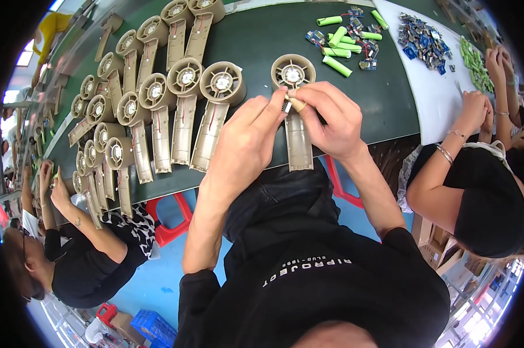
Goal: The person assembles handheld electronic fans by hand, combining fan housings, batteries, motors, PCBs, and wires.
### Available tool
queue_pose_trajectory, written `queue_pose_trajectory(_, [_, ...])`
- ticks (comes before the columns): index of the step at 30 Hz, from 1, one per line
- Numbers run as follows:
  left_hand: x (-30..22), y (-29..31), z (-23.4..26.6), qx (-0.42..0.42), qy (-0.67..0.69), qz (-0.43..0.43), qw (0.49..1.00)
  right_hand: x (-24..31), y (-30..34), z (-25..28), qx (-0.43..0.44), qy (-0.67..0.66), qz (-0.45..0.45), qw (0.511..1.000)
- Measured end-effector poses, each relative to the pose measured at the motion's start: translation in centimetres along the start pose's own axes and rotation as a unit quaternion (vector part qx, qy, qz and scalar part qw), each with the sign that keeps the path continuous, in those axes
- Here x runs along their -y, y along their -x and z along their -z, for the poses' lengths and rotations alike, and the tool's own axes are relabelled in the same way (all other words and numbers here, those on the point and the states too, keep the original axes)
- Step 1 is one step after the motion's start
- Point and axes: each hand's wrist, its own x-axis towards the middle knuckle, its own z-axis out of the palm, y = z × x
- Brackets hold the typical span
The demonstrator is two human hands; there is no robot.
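Observation:
A tan handheld fan housing (pixel 298 146) lies in front of me on the dark green table (pixel 256 35), its round fan head pointing away and its open handle toward me. Over the neck of this housing, my left hand (pixel 246 139) and my right hand (pixel 334 119) meet with their fingertips pinched together. Between them shows a small part with a dark and light striped edge; the fingers cover most of it. A tan cover sits on one fingertip of my right hand.
Rows of similar fan housings (pixel 186 78) fill the table's left side. Green battery cells (pixel 338 49) wired to small boards lie at the far right. A white sheet (pixel 410 87) bears a pile of blue circuit boards (pixel 424 43). Co-workers sit on both sides.

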Motion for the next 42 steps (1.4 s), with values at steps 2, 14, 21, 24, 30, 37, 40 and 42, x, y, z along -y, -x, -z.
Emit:
queue_pose_trajectory(2, [0.1, -0.1, -0.8, -0.013, 0.004, -0.003, 1.000, -0.1, -0.1, 0.2, -0.001, -0.002, -0.024, 1.000])
queue_pose_trajectory(14, [-1.8, 0.5, -0.2, -0.065, 0.192, 0.207, 0.957, -0.4, 1.9, 0.4, -0.151, -0.120, -0.345, 0.919])
queue_pose_trajectory(21, [10.9, -4.9, 22.8, -0.265, -0.144, 0.258, 0.918, -0.4, 0.8, 0.0, -0.016, -0.170, -0.379, 0.909])
queue_pose_trajectory(24, [23.4, -5.2, 32.5, -0.243, -0.219, 0.370, 0.870, -0.9, 0.8, -0.3, 0.016, -0.170, -0.390, 0.905])
queue_pose_trajectory(30, [40.3, -1.6, 39.5, -0.196, -0.204, 0.374, 0.883, -2.0, 1.4, -0.4, 0.032, -0.092, -0.401, 0.911])
queue_pose_trajectory(37, [43.0, -1.0, 44.2, -0.073, -0.104, 0.508, 0.852, -0.5, -0.1, -0.4, 0.026, 0.008, -0.430, 0.902])
queue_pose_trajectory(40, [46.8, 2.7, 50.0, -0.182, -0.317, 0.490, 0.791, -0.7, -0.2, -0.6, 0.026, 0.005, -0.449, 0.893])
queue_pose_trajectory(42, [49.5, 5.6, 51.1, -0.141, -0.536, 0.489, 0.673, -0.5, -0.5, -0.8, 0.029, 0.030, -0.437, 0.898])
